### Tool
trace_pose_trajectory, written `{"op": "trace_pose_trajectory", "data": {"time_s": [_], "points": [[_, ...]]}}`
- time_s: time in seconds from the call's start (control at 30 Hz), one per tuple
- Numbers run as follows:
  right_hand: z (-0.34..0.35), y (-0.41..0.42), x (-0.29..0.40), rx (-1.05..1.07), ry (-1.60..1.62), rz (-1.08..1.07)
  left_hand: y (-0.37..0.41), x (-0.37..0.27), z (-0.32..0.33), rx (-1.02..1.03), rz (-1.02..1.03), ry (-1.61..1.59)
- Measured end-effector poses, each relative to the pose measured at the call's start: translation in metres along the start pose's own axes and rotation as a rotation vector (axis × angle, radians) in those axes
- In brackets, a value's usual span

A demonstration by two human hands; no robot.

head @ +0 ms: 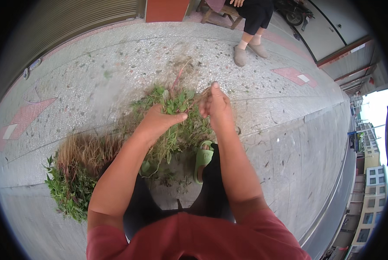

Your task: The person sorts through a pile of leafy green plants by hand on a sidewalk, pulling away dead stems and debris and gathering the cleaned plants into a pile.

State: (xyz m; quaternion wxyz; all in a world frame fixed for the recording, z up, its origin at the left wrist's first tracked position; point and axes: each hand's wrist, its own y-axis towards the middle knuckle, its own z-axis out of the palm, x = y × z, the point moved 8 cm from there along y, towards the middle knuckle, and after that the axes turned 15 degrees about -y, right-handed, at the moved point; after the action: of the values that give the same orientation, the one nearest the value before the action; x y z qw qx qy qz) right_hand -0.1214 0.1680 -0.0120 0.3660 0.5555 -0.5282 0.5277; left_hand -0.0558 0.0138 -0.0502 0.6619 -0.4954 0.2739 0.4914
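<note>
My left hand [163, 120] is closed around a leafy green plant bunch [177, 102], thumb pointing right. A reddish stem [178, 76] sticks up out of that bunch. Close by on the right, my right hand [217, 105] has its thumb raised and its fingers curled on thin brown roots [204, 96]. Below both hands a loose heap of pulled green plants [181, 136] lies on the floor between my feet. To the left rests a larger pile of plants, its dry brown roots [88, 148] on the upper side and its green leaves [73, 198] towards me.
Soil crumbs [184, 66] and plant scraps litter the speckled floor [122, 65]. A green slipper [203, 159] is on my foot. Across from me a seated person's striped slippers [240, 57] rest near a wooden stool [220, 18]. A road [337, 195] runs along the right.
</note>
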Motion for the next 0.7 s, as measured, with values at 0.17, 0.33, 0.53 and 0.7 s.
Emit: {"op": "trace_pose_trajectory", "data": {"time_s": [0.17, 0.33, 0.53, 0.7], "points": [[0.006, 0.0, -0.005, 0.036, -0.148, 0.011, 0.001, 0.0, 0.006, -0.022, 0.049, -0.046], [0.008, -0.003, -0.005, 0.039, -0.127, -0.024, -0.003, -0.006, 0.007, -0.04, 0.08, -0.033], [0.007, -0.002, 0.008, -0.091, -0.526, -0.358, -0.009, -0.008, 0.009, -0.006, 0.074, -0.076], [0.027, -0.022, 0.03, -0.15, -0.789, -0.607, -0.015, -0.016, 0.01, -0.038, 0.052, -0.233]]}}
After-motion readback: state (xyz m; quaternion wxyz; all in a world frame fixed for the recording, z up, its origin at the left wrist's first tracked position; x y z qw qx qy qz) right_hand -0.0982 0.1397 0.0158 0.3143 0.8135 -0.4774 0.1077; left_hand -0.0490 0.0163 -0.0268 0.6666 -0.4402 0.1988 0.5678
